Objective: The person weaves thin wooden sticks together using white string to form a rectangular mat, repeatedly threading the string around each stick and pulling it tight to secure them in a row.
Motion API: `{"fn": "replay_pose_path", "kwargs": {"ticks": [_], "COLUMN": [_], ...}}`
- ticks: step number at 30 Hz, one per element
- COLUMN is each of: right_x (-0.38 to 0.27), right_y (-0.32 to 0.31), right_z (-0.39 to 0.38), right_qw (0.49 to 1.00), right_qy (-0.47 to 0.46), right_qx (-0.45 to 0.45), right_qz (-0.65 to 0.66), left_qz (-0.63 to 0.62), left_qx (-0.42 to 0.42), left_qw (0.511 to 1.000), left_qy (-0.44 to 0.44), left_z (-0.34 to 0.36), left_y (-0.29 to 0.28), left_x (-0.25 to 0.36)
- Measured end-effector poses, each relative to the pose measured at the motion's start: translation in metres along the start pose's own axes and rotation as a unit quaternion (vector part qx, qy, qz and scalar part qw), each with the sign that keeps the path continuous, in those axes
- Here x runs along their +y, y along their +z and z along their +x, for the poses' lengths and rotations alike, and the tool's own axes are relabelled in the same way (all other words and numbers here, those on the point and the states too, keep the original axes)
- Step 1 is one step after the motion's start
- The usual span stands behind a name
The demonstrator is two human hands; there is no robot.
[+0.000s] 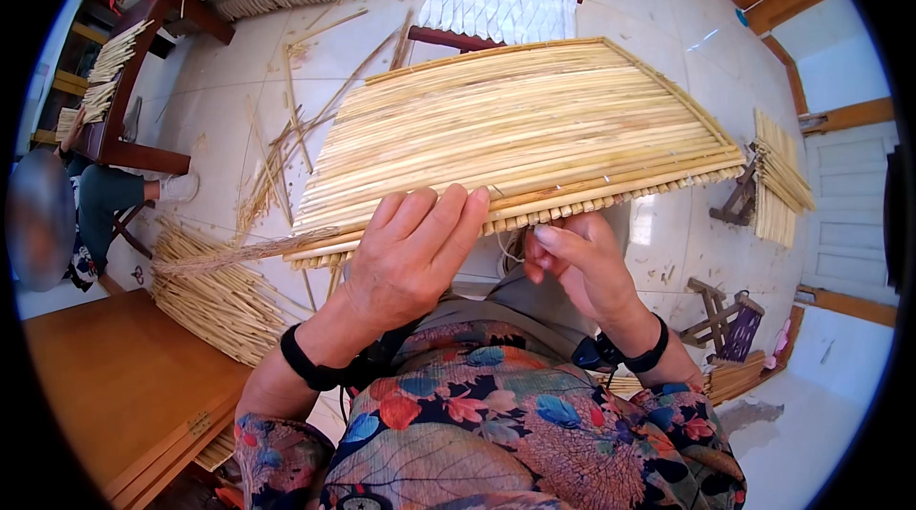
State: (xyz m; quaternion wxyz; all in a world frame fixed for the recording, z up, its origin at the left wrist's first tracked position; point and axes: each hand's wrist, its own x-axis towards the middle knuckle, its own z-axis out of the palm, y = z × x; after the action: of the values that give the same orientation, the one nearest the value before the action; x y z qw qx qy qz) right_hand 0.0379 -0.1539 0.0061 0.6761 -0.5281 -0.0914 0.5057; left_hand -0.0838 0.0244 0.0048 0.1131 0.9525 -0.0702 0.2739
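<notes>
Here, my left hand [412, 248] holds the stick mat [515, 128] at seven o'clock; I can't tell if my right hand [590, 267], at five, holds anything.

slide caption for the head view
Left hand atop and right hand below the near edge of a panel of pale stalks.

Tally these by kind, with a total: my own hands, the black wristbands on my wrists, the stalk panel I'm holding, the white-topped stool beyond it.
Hands (left hand, right hand): 2
Black wristbands (left wristband, right wristband): 2
Stalk panel: 1
White-topped stool: 1
Total: 6
</notes>
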Motion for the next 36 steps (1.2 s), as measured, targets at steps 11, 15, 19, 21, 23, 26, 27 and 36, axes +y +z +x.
{"fn": "replay_pose_path", "kwargs": {"ticks": [11,15,19,21,23,26,27,36], "right_x": [0.014,0.015,0.018,0.019,0.019,0.022,0.026,0.061], "right_y": [0.002,0.004,0.0,0.002,0.01,0.007,0.0,-0.051], "right_z": [0.017,0.022,0.024,0.026,0.029,0.031,0.033,0.003], "right_qw": [0.982,0.983,0.985,0.985,0.973,0.977,0.979,0.929], "right_qy": [0.023,0.015,0.003,-0.01,-0.003,-0.042,-0.037,-0.107], "right_qx": [0.18,0.177,0.16,0.151,0.148,0.127,0.107,0.111], "right_qz": [0.046,0.041,0.065,0.082,0.177,0.166,0.167,-0.335], "left_qz": [0.004,0.009,0.029,0.028,0.042,0.043,0.04,0.02], "left_qx": [0.012,0.019,0.038,0.036,0.035,0.033,0.035,-0.022], "left_qw": [1.0,1.0,0.998,0.998,0.998,0.998,0.998,0.999], "left_qy": [0.022,0.018,0.038,0.04,0.036,0.025,0.03,0.016], "left_z": [-0.004,-0.009,-0.008,-0.008,-0.008,-0.008,-0.008,-0.027], "left_y": [0.022,0.028,0.034,0.036,0.039,0.041,0.042,0.056], "left_x": [0.004,-0.001,-0.002,-0.002,-0.003,-0.004,-0.003,-0.003]}}
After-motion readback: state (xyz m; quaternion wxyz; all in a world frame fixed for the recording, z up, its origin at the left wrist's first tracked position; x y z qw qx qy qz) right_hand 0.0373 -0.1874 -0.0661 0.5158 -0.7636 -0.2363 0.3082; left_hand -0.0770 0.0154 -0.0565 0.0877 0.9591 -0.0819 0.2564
